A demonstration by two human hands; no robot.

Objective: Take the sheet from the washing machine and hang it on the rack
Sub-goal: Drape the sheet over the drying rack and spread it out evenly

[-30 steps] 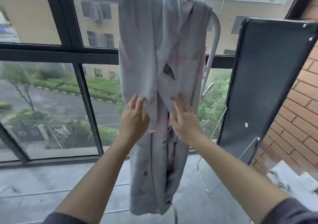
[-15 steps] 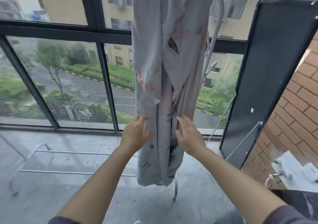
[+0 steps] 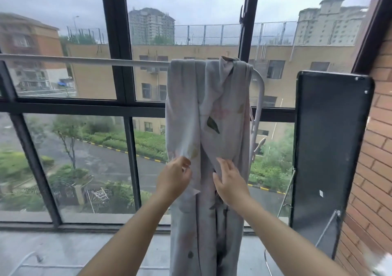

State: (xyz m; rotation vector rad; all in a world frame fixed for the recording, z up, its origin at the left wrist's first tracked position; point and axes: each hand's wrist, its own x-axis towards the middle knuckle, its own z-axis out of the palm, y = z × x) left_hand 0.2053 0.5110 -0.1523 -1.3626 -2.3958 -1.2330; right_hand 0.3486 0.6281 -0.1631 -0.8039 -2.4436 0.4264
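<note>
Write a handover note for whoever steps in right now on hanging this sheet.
Left hand: fingers curled at a fold's edge of the pale grey leaf-print sheet; grip unclear.
Right hand: fingers straight, resting on the sheet.
Done: sheet is draped over the white metal rack bar, bunched at its right end.
To do: probably spread it out along the bar.

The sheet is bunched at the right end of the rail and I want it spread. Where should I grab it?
Pinch the sheet by its loose left edge, low on the front fold, coming from the left: the rail runs bare that way, so the edge should draw along it.
</note>
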